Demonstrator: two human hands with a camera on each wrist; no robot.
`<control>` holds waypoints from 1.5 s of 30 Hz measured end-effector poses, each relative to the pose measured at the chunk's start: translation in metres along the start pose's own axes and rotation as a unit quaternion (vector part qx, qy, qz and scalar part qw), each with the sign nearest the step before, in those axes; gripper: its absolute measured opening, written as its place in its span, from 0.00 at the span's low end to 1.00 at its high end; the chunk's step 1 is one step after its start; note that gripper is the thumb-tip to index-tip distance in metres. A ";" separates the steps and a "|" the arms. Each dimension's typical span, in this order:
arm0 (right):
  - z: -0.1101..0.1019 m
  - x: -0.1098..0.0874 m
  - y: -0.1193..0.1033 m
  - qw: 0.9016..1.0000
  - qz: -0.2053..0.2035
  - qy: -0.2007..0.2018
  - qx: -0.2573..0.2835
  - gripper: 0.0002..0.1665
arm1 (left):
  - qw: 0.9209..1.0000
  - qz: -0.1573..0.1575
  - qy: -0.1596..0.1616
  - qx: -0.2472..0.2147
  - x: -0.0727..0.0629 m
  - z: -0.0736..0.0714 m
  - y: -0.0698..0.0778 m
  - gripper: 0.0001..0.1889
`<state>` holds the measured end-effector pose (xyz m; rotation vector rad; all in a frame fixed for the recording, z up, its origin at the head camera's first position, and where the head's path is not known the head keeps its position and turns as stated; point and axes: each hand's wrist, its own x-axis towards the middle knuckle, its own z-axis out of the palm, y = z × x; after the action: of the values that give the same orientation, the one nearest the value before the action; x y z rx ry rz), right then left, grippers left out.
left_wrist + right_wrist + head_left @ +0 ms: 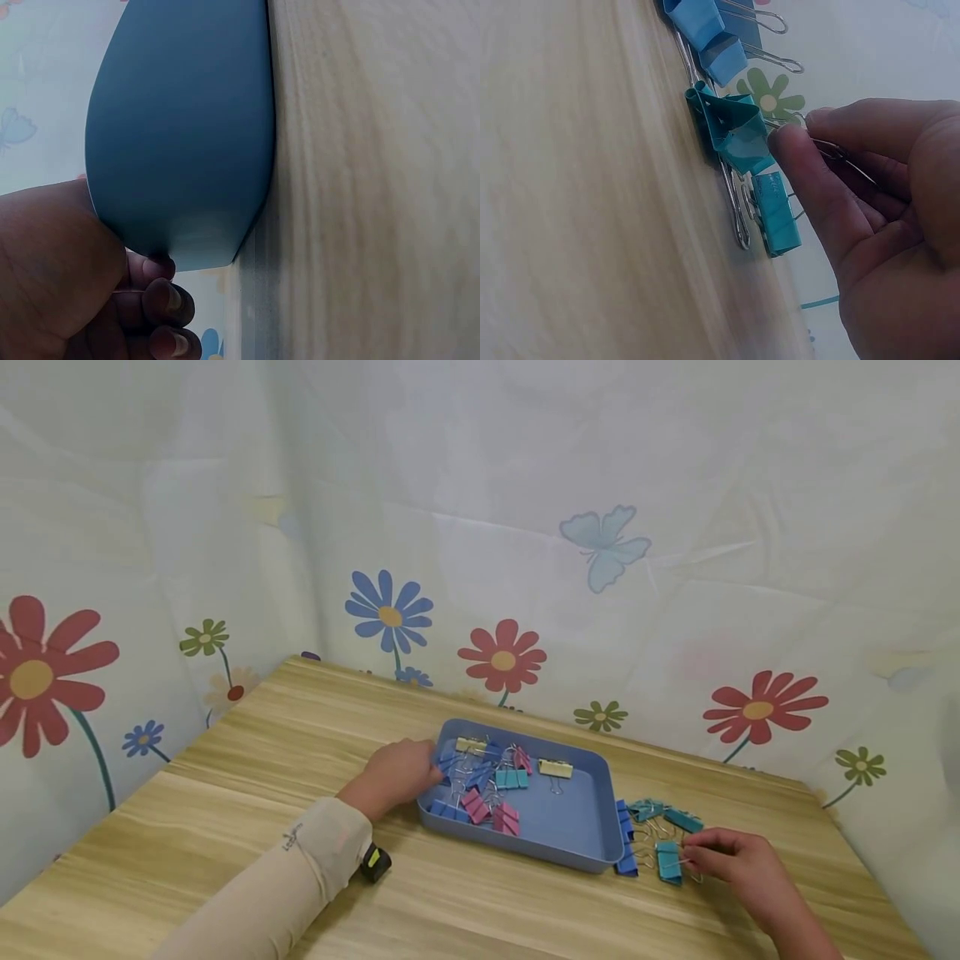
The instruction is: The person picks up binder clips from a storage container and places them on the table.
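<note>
My left hand (397, 772) grips the left rim of a blue rectangular tray (558, 822). In the left wrist view the fingers of my left hand (60, 277) curl beside the tray's wall (184, 127). Right of the tray, my right hand (746, 868) pinches the wire handle of a teal binder clip (669, 862) between thumb and forefinger. The right wrist view shows that teal clip (742, 135) low over the wood. Close by lie more teal clips (683, 819) and blue clips (626, 839), the blue ones against the tray's right side.
Inside the tray are several binder clips: pink ones (506, 818), blue ones (448, 811), a teal one (512, 778) and yellow ones (556, 768). The wood-grain table (247, 793) meets a flower-printed cloth backdrop (465, 560) behind and at the sides.
</note>
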<state>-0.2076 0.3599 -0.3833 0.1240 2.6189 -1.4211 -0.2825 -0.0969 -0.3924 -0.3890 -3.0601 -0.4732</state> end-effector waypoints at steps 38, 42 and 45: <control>0.022 -0.016 -0.048 0.975 -0.082 0.121 -0.170 0.33 | 1.000 0.000 0.009 -0.002 -0.003 -0.003 0.002 0.11; 0.029 -0.014 -0.051 0.970 -0.103 0.126 -0.183 0.31 | 1.000 0.002 0.008 -0.001 -0.003 -0.002 0.001 0.11; 0.034 -0.013 -0.053 0.967 -0.122 0.126 -0.182 0.29 | 1.000 0.002 0.010 0.001 -0.001 0.000 0.000 0.12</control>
<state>-0.1991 0.3029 -0.3552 -0.0718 3.1500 -1.0123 -0.2812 -0.0973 -0.3927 -0.3889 -3.0398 -0.4700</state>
